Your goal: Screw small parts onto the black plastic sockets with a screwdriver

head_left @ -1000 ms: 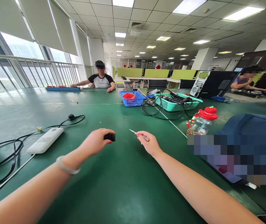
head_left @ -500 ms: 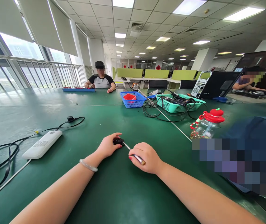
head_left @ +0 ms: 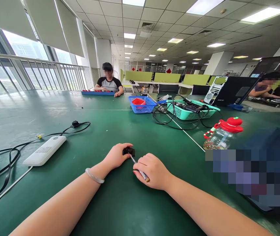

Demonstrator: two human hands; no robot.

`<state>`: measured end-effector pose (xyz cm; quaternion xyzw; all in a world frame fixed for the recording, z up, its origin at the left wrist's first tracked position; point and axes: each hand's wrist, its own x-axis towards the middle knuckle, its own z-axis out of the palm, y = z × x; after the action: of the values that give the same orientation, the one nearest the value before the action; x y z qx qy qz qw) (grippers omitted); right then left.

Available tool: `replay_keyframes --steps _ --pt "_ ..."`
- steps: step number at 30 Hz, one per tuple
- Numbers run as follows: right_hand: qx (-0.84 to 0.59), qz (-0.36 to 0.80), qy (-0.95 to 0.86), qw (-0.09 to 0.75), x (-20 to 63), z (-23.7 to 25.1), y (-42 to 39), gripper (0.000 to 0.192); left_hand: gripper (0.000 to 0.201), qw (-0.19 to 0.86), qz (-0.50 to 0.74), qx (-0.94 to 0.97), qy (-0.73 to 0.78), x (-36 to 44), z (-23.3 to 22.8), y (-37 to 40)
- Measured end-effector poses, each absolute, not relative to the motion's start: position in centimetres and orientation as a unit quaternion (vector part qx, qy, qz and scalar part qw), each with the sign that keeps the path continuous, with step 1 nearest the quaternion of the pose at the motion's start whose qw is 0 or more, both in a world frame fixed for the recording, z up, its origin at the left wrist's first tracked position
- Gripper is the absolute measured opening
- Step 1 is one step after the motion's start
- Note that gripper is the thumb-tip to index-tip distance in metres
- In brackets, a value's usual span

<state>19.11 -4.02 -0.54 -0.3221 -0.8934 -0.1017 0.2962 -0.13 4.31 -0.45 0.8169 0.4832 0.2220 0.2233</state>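
Note:
My left hand (head_left: 116, 155) rests on the green table (head_left: 130, 203) and pins a small black part (head_left: 128, 151) under its fingertips. My right hand (head_left: 153, 170) sits just to the right of it, closed around a thin screwdriver (head_left: 137, 165). The screwdriver's metal tip touches the black part, and its brown handle end sticks out near my thumb. A pale bangle is on my left wrist.
A white power strip (head_left: 45, 150) with black cables lies at the left. A blue basket (head_left: 141, 104), a teal basket (head_left: 191, 110) with cables and a red-lidded jar (head_left: 222, 134) stand farther back and right. One person sits at the far end, another at the right.
Both hands came down from the air onto the table and drew together. The black part now lies on the table and the screwdriver tip has met it.

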Motion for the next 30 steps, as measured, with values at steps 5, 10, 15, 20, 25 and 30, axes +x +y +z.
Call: replay_keyframes --steps 5,10,15,20,25,30 --pt "-0.31 -0.154 -0.901 0.26 18.5 -0.9 -4.4 0.013 0.041 0.209 0.225 0.816 0.489 0.1 -0.3 3.9" --pt "-0.308 -0.179 -0.9 0.252 18.2 -0.9 -4.6 0.014 0.038 0.188 0.224 0.818 0.496 0.2 -0.1 3.6" --pt "-0.326 -0.195 -0.891 0.248 18.1 -0.6 -4.8 0.016 0.039 0.196 0.22 0.819 0.492 0.1 -0.2 3.8" --pt "-0.348 -0.194 -0.886 0.237 18.0 -0.8 -4.8 0.016 0.039 0.182 0.211 0.824 0.494 0.0 -0.3 4.0" --pt "-0.343 -0.195 -0.889 0.234 17.8 -1.0 -4.8 0.016 0.039 0.146 0.197 0.842 0.481 0.1 -0.2 3.7" --pt "-0.345 -0.202 -0.879 0.262 18.2 -0.8 -4.5 0.017 0.039 0.108 0.17 0.865 0.459 0.3 0.0 3.2"
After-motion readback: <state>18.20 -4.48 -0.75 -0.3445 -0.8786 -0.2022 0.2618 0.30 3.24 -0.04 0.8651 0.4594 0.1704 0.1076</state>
